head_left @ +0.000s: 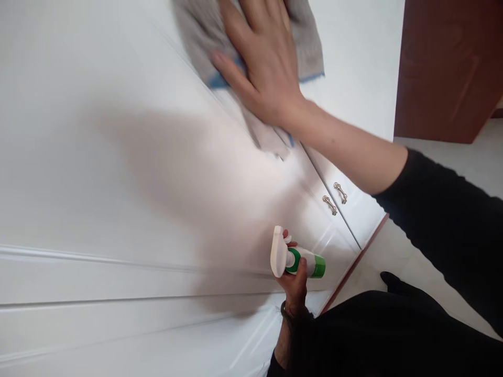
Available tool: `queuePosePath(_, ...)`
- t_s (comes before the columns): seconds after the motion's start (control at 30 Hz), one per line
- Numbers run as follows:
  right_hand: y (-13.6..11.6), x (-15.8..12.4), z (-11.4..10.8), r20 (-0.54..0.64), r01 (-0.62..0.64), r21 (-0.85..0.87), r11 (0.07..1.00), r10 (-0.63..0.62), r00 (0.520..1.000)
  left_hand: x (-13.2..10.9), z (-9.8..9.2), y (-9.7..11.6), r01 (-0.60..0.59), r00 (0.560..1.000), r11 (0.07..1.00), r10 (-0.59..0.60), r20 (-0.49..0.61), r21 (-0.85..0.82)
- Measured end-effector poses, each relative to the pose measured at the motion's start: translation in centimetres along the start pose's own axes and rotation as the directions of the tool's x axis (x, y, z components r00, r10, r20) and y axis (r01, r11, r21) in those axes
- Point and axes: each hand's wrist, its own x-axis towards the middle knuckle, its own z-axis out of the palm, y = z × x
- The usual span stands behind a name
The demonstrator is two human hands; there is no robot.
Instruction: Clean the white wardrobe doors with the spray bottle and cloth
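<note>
My right hand (267, 68) is spread over a grey-beige cloth (310, 47) with blue edging, holding it against a white cabinet door (157, 173). The cloth's loose end hangs below the wrist, and the hand is slightly blurred. Lower down, my left hand (294, 285) is wrapped round a spray bottle (306, 262) with a white trigger head and a green-and-white body. The bottle is tilted on its side in the picture, in front of the door. Some of the left fingers are hidden behind the bottle.
Two metal handles (329, 205) sit either side of the gap between the doors. A reddish-brown panel (444, 68) stands at the upper right. Pale floor (365, 262) runs along the cabinet's base, near my dark-clothed legs.
</note>
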Motion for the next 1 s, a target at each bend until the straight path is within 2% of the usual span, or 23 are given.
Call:
queuePosePath(0.07, 2.4, -6.5, 1.3, -0.122, 0.022, -0.191, 0.981, -0.046, 0.991, 0.1, -0.2, 0.0, 0.008, 1.000, 1.000, -0.008, 0.019, 0.007)
queuePosePath(0.17, 6.0, -16.7, 3.6, -0.094, -0.130, -0.186, 0.974, 0.114, 0.989, 0.5, -0.4, 0.3, 0.007, 0.998, 1.000, -0.008, 0.067, 0.012)
queuePosePath(0.23, 7.4, -22.2, 4.7, -0.059, -0.196, -0.175, 0.965, 0.188, 0.980, 0.9, -0.5, 0.5, 0.007, 0.995, 1.000, -0.009, 0.101, 0.016)
queuePosePath(0.33, 8.1, -27.9, 5.4, -0.072, -0.215, -0.173, 0.961, 0.205, 0.976, 1.1, -0.6, 0.7, -0.008, 0.994, 1.000, 0.007, 0.113, 0.012)
queuePosePath(0.4, 8.2, -29.5, 5.6, -0.099, -0.210, -0.173, 0.962, 0.195, 0.976, 1.1, -0.6, 0.7, -0.021, 0.994, 1.000, 0.019, 0.110, 0.009)
queuePosePath(0.47, 8.3, -28.6, 5.5, -0.131, -0.204, -0.176, 0.963, 0.182, 0.975, 1.0, -0.6, 0.8, -0.018, 0.994, 1.000, 0.017, 0.104, 0.013)
queuePosePath(0.53, 8.1, -24.4, 4.9, -0.154, -0.189, -0.186, 0.964, 0.162, 0.975, 0.9, -0.6, 0.9, -0.003, 0.996, 1.000, 0.001, 0.084, 0.015)
queuePosePath(0.6, 7.5, -16.9, 3.8, -0.162, -0.142, -0.212, 0.967, 0.109, 0.981, 0.7, -0.5, 1.0, 0.001, 0.998, 1.000, -0.002, 0.059, 0.019)
queuePosePath(0.63, 7.0, -12.3, 3.1, -0.182, -0.058, -0.273, 0.960, 0.007, 0.983, 0.7, -0.4, 1.0, -0.002, 0.999, 1.000, 0.001, 0.050, 0.029)
queuePosePath(0.7, 6.2, -2.8, 1.6, -0.175, 0.027, -0.312, 0.950, -0.086, 0.981, 0.6, -0.2, 0.9, -0.011, 0.999, 0.999, 0.009, 0.037, 0.054)
queuePosePath(0.73, 6.0, 1.4, 0.9, -0.194, 0.096, -0.364, 0.926, -0.176, 0.965, 0.5, -0.1, 0.8, -0.012, 1.000, 0.998, 0.010, 0.028, 0.063)
queuePosePath(0.77, 5.9, 4.8, 0.3, -0.208, 0.126, -0.378, 0.917, -0.216, 0.954, 0.5, 0.0, 0.6, -0.010, 1.000, 0.998, 0.008, 0.019, 0.066)
queuePosePath(0.8, 6.0, 7.2, -0.2, -0.201, 0.098, -0.336, 0.937, -0.173, 0.964, 0.4, 0.1, 0.3, -0.008, 1.000, 0.998, 0.007, 0.015, 0.063)
queuePosePath(0.83, 6.3, 8.3, -0.6, -0.197, 0.078, -0.327, 0.942, -0.149, 0.969, 0.4, 0.2, 0.1, -0.007, 1.000, 0.999, 0.006, 0.016, 0.054)
queuePosePath(0.9, 7.2, 7.1, -1.2, -0.211, 0.033, -0.328, 0.944, -0.107, 0.972, 0.3, 0.3, -0.3, -0.004, 0.999, 0.999, 0.003, 0.035, 0.037)
queuePosePath(0.93, 8.0, 5.1, -1.3, -0.231, 0.014, -0.340, 0.940, -0.098, 0.968, 0.3, 0.4, -0.5, 0.001, 0.999, 0.999, -0.003, 0.050, 0.033)
queuePosePath(1.0, 10.2, -0.7, -1.1, -0.275, -0.046, -0.329, 0.943, -0.049, 0.960, 0.4, 0.5, -0.5, 0.017, 0.997, 0.999, -0.019, 0.072, 0.029)
